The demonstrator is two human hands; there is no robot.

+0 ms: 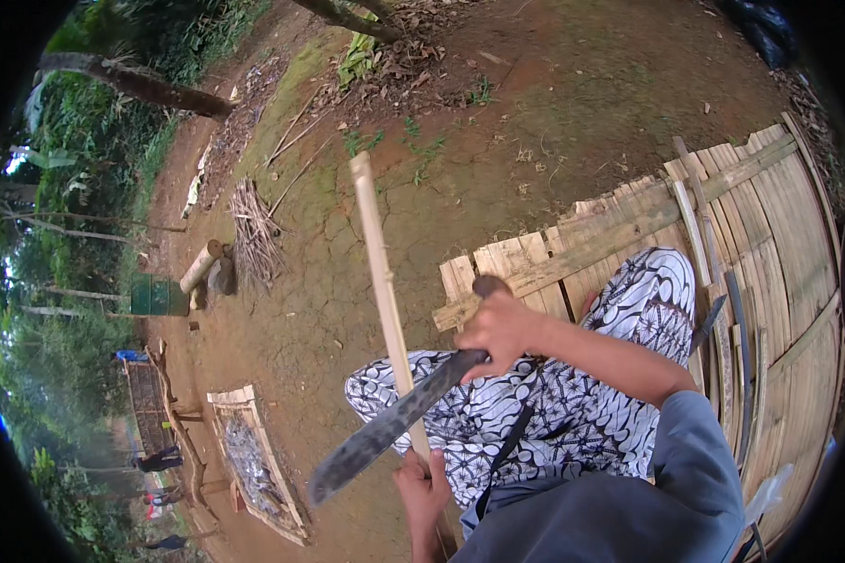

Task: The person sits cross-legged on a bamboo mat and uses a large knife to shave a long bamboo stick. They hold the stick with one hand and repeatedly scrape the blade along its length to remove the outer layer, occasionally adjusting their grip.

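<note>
In my right hand (505,336) is the dark handle of a machete, its fingers wrapped round it. The machete's (371,448) broad, mottled dark blade slants down to the left and crosses over a pale bamboo strip (382,272). Low in the picture, my left hand (424,486) grips the strip near its lower end, under the blade. The strip stands up at a slant from there, its far end over bare ground. Where the two cross, I cannot tell whether the edge touches the strip. My patterned black-and-white trouser legs (573,413) lie below my hands.
I sit on a split-bamboo platform (779,225). On it at the right lie a second knife (710,321) and several long strips (725,366). Away to the left are a stick bundle (253,230), a log (200,266), a green drum (158,295) and a framed bed (249,460). Tree trunks stand beyond.
</note>
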